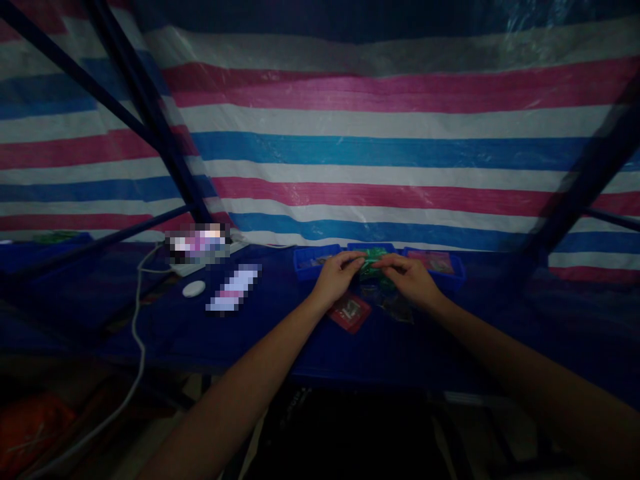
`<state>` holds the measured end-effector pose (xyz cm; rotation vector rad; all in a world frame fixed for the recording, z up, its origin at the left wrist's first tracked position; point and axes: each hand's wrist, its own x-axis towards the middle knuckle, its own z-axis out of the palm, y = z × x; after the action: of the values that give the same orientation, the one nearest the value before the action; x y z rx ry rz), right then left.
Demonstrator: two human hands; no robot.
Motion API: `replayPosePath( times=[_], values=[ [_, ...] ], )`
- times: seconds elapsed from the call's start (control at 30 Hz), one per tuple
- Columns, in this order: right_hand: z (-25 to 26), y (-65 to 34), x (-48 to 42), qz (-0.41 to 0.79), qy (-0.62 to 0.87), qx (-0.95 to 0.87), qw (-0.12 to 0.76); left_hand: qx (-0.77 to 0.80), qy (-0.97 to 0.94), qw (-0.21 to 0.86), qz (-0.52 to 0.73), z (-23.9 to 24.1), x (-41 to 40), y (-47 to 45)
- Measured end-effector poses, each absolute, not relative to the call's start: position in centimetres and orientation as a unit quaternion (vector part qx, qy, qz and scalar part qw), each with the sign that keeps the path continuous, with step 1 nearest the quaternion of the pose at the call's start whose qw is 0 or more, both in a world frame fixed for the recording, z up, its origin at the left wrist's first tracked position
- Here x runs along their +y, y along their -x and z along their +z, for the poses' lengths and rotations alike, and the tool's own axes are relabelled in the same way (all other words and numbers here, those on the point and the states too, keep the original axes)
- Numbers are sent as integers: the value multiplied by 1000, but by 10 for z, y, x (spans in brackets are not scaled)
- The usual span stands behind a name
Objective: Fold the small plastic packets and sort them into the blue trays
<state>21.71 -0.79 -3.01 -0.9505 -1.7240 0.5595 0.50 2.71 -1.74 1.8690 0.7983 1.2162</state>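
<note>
My left hand and my right hand meet over the middle blue bin. The fingertips of both are closed at a shiny green plastic packet, which lies between them. What is inside the packet is too dark to make out. Below my left wrist, a red packet with a clear centre lies on the blue table. A dark clear bag rests under my right hand.
Blue bins with packets stand at the left and right. Further left are a phone, a round white object, a blurred screen and a white cable. Blue metal struts frame a striped sheet.
</note>
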Motion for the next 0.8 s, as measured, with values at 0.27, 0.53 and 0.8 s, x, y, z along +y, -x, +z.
replayPosePath(
  times=[0.27,0.53,0.8],
  values=[
    [-24,-223,-4,2,437,-752,493,322,-836,247,370,-14,7,-7],
    [-32,-221,5,12,402,-852,336,197,-945,138,220,-19,-1,-10],
    [-20,-215,-8,36,419,-806,418,213,-938,142,233,-16,3,-9]
  ],
)
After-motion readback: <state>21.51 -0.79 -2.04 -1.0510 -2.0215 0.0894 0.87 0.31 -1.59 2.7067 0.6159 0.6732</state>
